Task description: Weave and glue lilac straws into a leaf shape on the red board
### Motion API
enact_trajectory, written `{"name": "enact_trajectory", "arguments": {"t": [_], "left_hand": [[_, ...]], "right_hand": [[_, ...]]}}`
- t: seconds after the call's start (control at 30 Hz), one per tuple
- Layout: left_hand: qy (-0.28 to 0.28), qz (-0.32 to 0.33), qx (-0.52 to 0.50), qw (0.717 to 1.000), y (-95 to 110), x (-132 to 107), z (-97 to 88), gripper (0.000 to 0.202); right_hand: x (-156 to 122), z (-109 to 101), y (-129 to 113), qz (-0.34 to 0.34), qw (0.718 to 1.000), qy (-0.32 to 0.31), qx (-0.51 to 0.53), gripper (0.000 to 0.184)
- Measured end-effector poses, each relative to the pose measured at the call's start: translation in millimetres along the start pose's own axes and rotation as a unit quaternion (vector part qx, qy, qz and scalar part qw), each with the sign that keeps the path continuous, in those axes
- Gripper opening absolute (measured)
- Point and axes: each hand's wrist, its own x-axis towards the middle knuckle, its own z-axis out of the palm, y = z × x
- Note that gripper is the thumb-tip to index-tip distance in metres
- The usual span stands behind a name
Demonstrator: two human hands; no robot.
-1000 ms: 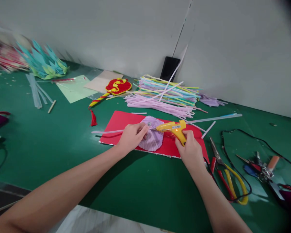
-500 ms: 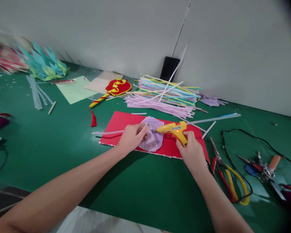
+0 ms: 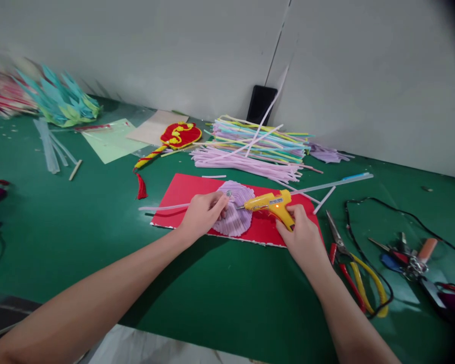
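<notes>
My left hand is closed in a pinch on a pale lilac pipe cleaner, whose free end sticks out to the left. Under its fingertips lies a roundish lilac disc made of pipe cleaner rows. A shiny thumbnail or small shiny spot shows at the thumb tip. My right hand is wrapped round the handle of a yellow hot glue gun, its orange light lit. The nozzle points left over the disc, close to my left fingertips; whether it touches is unclear. A red board lies beneath the disc.
Piled pipe cleaners and a phone are at the back. A red-yellow fan ornament lies back left. On the right are pliers, scissors-like yellow handles, a black cord and keys.
The whole view has shifted slightly, so things sit a little further left. The glue gun's nozzle has moved slightly down and right relative to the disc. Both hands keep their holds.
</notes>
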Motion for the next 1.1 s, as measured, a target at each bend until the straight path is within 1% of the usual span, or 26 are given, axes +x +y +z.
{"name": "enact_trajectory", "arguments": {"t": [0.17,0.7,0.93,1.1], "left_hand": [[-0.002,-0.001,0.0,1.0,-0.4,0.2,0.0,0.039],[0.0,-0.002,0.004,1.0,-0.2,0.2,0.1,0.04],[0.003,-0.006,-0.003,1.0,0.1,-0.2,0.9,0.039],[0.002,-0.011,-0.001,1.0,-0.1,-0.1,0.9,0.04]], "right_hand": [[0.4,-2.8,2.2,-0.004,1.0,0.003,0.007,0.022],[-0.6,-12.4,5.1,-0.01,1.0,-0.015,-0.004,0.021],[-0.1,-16.9,0.8,0.014,0.999,-0.029,-0.006,0.021],[-5.5,-20.2,-3.2,0.024,0.999,-0.039,-0.018,0.021]]}}
